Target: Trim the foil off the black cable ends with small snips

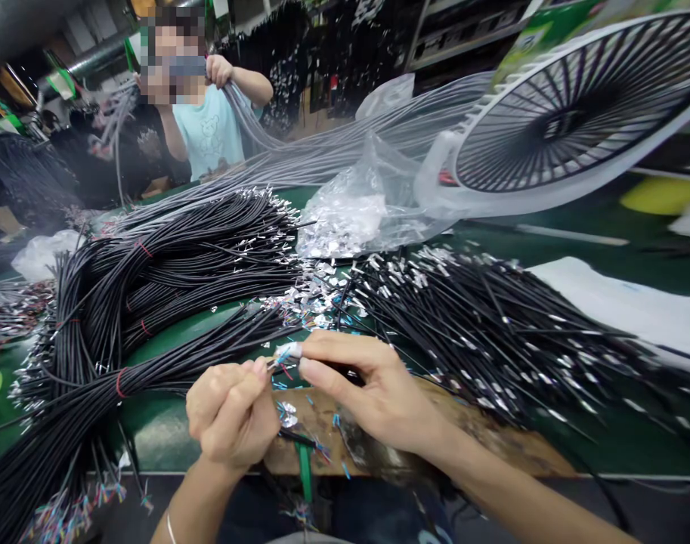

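My left hand (231, 412) is closed, its thumb and fingers pinching the stripped end of a cable (273, 364) with thin coloured wires. Facing it, my right hand (372, 385) pinches at the same wire ends between thumb and index finger. A white, shiny bit (289, 350) shows at the right fingertips; I cannot tell if it is foil or a finger wrap. Most of the held cable is hidden by my left fist. Below both hands lies a worn brown board (372, 446) with blue wire scraps and foil bits.
Tied bundles of black cables (168, 279) lie on the left of the green table (157, 438). Loose black cables (486, 325) cover the right. Behind stand a clear plastic bag (367, 204) and a fan (554, 125). Across the table, a person (211, 132) handles grey cables (322, 155).
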Tool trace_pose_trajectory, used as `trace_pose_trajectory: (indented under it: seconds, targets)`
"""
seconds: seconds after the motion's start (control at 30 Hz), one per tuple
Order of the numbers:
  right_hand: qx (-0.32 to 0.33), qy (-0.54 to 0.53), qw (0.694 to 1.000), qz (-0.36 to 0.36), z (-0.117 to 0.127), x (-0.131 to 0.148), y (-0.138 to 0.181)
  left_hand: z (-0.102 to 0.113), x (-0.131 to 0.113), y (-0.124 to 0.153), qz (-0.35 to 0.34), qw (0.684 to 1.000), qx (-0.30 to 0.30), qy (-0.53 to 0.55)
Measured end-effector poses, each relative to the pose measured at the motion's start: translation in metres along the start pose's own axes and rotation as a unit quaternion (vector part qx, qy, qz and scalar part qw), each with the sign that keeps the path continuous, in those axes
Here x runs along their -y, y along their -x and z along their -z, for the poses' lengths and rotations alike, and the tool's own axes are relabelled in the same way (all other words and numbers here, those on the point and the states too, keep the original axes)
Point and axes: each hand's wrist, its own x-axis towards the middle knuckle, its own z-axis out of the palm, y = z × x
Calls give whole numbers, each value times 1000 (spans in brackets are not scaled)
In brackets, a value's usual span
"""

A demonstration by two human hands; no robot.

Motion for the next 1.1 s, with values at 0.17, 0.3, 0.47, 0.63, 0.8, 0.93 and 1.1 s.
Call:
trace_pose_trajectory:
  seconds: [0.17, 0.3, 0.47, 0.63, 0.8, 0.93, 1.1]
  targets:
    - [-4, -14, 1000, -8, -2, -1, 0, 6, -4, -3, -7, 1000, 17, -9]
    - [-2, -13, 1000, -11, -3, -1, 0, 5, -2, -3, -13, 1000, -5, 4]
    - [-46, -43, 998, -29, -4, -1, -1, -4, 3, -6, -46, 997, -10, 52]
    - [-119, -46, 990, -59, -5, 1, -1, -8, 3, -9, -39, 995, 15, 95]
    - [-132, -26, 988, -76, -4, 2, -3, -10, 6, -6, -18, 986, 72, 146]
    - [-87, -49, 990, -95, -4, 0, -5, -11, 10, -7, 60, 964, 119, 232]
    - [-113, 21, 992, -48, -5, -3, -2, -11, 12, -12, 154, 924, 173, 304]
